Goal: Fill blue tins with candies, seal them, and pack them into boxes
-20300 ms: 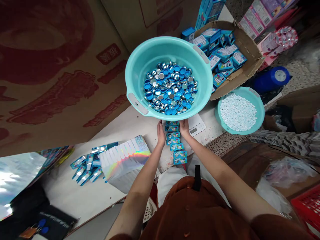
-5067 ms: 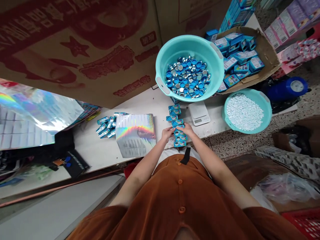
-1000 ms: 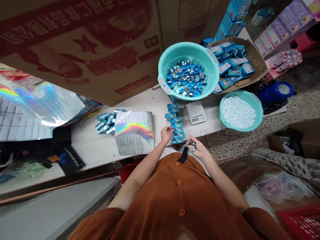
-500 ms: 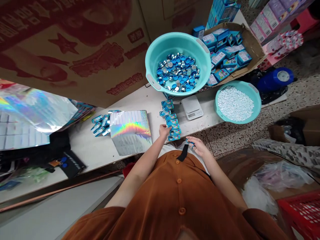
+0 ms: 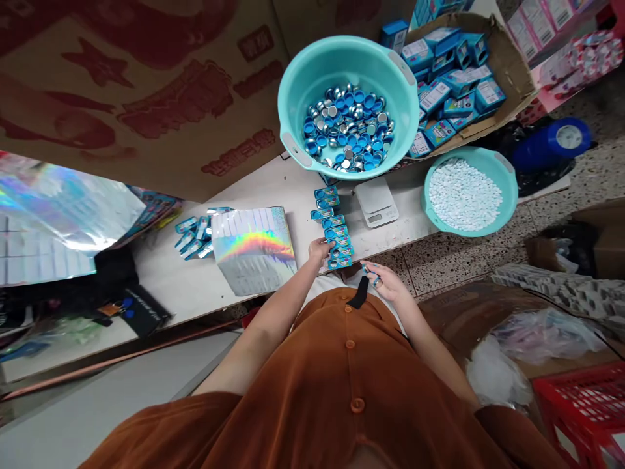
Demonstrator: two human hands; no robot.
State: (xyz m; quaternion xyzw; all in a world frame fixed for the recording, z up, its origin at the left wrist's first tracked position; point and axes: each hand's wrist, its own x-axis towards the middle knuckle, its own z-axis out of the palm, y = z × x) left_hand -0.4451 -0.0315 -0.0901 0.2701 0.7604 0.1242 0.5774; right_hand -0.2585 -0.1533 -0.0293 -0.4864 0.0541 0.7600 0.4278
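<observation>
Far left of the counter [image 5: 303, 202], a loose pile of packs [image 5: 201, 228], then the silvery box [image 5: 254, 254] near the front edge; my left forearm runs just beside it, so an elbow swing could shove it into the pile. Left hand [image 5: 319, 249] is on the left end of a pack in the row of blue packs [image 5: 334, 222], thumb and fingers bunched close; can't tell if I'm pinching a cap there or only pressing the pack. Row runs from the front edge back toward the cap basin [image 5: 312, 71], packs nearly touching: an off-centre push could seat a cap tilted or skid neighbours, and the nearest pack could drop off the front edge. Something blue shows under the basin rim; if it's propping the basin, a bump might tip it. Scale [image 5: 377, 202] sits right of the row, could get knocked by a wide sweep. Right hand [image 5: 388, 283] is out past the front edge, fingers curled round a few blue-and-silver caps [image 5: 377, 281]; slacken one finger and a cap likely falls to lap or floor. Far right, small basin [image 5: 508, 189] of white pieces [image 5: 463, 195], spill risk if its rim gets caught
</observation>
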